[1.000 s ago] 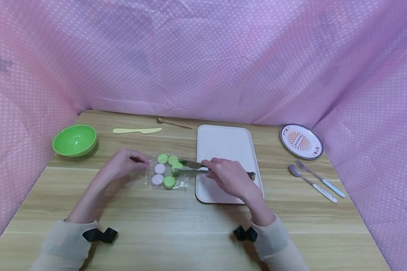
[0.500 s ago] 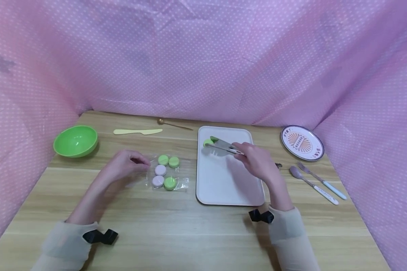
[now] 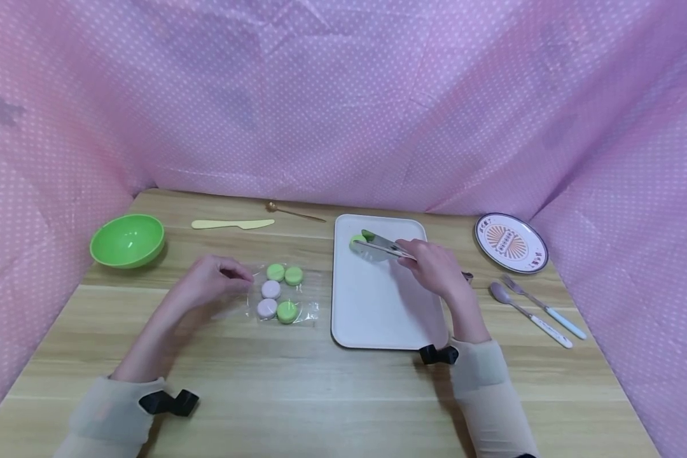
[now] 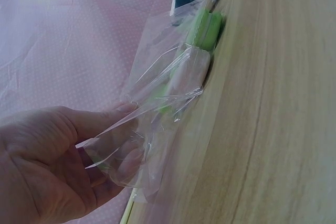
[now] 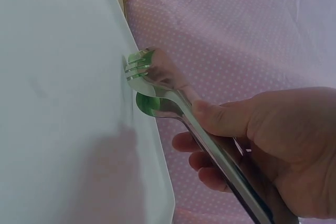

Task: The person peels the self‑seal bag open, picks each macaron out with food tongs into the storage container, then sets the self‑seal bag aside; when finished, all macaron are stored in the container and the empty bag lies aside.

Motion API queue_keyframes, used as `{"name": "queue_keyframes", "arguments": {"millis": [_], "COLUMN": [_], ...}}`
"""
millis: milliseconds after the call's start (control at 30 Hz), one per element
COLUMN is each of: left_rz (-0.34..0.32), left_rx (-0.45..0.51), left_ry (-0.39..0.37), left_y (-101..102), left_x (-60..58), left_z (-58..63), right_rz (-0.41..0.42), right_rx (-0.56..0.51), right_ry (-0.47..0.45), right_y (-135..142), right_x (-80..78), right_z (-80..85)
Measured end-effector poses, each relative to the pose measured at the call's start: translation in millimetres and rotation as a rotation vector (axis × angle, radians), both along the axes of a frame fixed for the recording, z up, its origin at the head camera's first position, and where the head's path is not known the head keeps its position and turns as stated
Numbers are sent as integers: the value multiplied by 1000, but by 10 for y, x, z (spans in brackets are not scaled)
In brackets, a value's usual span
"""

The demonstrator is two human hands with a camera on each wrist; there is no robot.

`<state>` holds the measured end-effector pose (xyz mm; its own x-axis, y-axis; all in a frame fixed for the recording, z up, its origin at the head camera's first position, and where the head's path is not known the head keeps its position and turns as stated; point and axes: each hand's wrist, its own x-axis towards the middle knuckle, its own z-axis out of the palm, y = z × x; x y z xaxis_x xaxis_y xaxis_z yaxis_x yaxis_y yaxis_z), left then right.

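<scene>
My left hand (image 3: 214, 278) pinches the edge of a clear plastic bag (image 4: 152, 51) between thumb and fingers. Three green macarons (image 3: 287, 312) and two lilac macarons (image 3: 271, 289) show through the plastic in the head view. Over on the white tray (image 3: 378, 312), another green macaron (image 3: 355, 242) sits near the far left corner. Metal tongs (image 5: 210, 148) are gripped in my right hand (image 3: 439, 270), thumb on one arm and fingers below. The tongs' tips, one of them fork-shaped, are right at this macaron, close over the tray.
A green bowl (image 3: 128, 242) stands far left, with a yellow knife (image 3: 231, 224) and a small gold spoon (image 3: 298, 212) along the back. To the right are a patterned plate (image 3: 511, 243), a spoon (image 3: 532, 315) and a fork (image 3: 545, 306). Pink dotted cloth (image 3: 343, 102) surrounds the table.
The tongs moved from the bag rightward to the tray, carrying one green macaron out. Since half a second ago, they and the macaron shifted slightly right. The left hand stayed at the bag.
</scene>
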<state>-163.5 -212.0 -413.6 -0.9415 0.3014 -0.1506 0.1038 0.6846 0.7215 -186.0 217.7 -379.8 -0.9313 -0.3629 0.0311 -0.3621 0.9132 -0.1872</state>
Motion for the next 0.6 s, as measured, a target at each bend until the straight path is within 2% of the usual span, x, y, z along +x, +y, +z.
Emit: {"name": "queue_keyframes", "arguments": {"millis": [233,600], "left_rz": [-5,6], "left_rx": [3,8], "left_ry": [11,-21], "left_y": [-3,5], "left_x": [-5,-9], "left_z": [1,-5], "right_rz": [3,5], "right_rx": [27,20], "right_ry": [0,-8], "right_y": [4,-3], "right_x": [-6,-13], "right_z": [-38,-40]}}
